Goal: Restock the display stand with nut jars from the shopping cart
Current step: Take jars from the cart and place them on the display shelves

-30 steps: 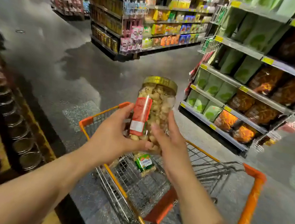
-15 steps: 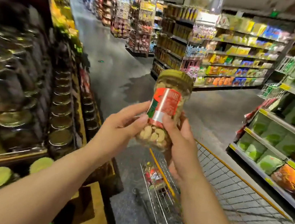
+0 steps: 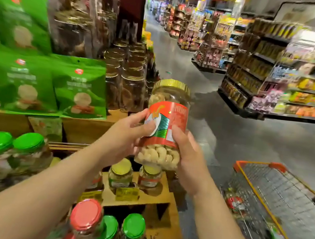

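Here, nut jar [image 3: 164, 128] upright, gripped between left hand [image 3: 124, 135], right hand [image 3: 189, 160].

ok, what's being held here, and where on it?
The cashew jar, upright. Left hand grips its label band from the left; right hand grips the label and lower body from the right. Gold lid untouched.

We cannot read the blurred label on the jar [image 3: 165, 124], and our hands [image 3: 124, 135] hide its lower sides. The cart [image 3: 275, 196] runs off the right and bottom edges, its contents a smear. The green pouches [image 3: 80, 88] are too blurred to read.
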`<state>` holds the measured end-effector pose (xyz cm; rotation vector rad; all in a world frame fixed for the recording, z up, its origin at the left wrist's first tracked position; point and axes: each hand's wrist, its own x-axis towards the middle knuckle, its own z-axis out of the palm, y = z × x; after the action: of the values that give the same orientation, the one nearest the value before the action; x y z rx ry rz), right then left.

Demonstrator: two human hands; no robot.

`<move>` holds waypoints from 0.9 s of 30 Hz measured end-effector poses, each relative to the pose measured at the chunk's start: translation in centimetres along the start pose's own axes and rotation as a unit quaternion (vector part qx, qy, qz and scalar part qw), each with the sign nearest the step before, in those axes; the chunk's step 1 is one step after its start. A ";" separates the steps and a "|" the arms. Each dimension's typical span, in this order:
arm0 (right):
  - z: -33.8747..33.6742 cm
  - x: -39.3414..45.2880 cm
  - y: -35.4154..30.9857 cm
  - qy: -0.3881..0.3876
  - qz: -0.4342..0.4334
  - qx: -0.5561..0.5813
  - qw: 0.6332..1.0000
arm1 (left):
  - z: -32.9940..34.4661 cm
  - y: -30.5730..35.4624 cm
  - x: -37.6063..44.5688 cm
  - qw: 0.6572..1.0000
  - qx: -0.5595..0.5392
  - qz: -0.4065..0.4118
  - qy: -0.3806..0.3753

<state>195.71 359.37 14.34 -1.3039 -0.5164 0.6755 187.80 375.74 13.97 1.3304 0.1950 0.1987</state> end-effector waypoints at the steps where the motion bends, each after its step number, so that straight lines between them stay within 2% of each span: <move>1: 1.4 0.0 -0.2 -0.015 0.006 -0.037 0.999 | -1.1 0.3 -1.1 0.999 0.005 0.007 0.032; 4: 5.9 0.3 -0.5 -0.052 0.019 -0.091 0.994 | -5.2 0.9 -4.4 0.994 0.031 0.021 0.104; 10: 11.1 1.6 0.4 -0.084 0.009 -0.107 0.991 | -10.1 1.8 -8.4 0.981 0.020 0.042 0.188; 18: 12.8 5.5 2.2 -0.101 0.008 -0.202 0.974 | -13.5 1.1 -9.7 0.961 0.031 0.034 0.272; 27: 14.0 12.1 1.9 -0.187 0.006 -0.326 0.927 | -17.4 1.8 -8.0 0.926 0.167 0.030 0.336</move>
<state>194.35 377.90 14.93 -1.8062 -1.1119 0.8029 175.63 390.48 11.96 1.5662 0.7979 0.6998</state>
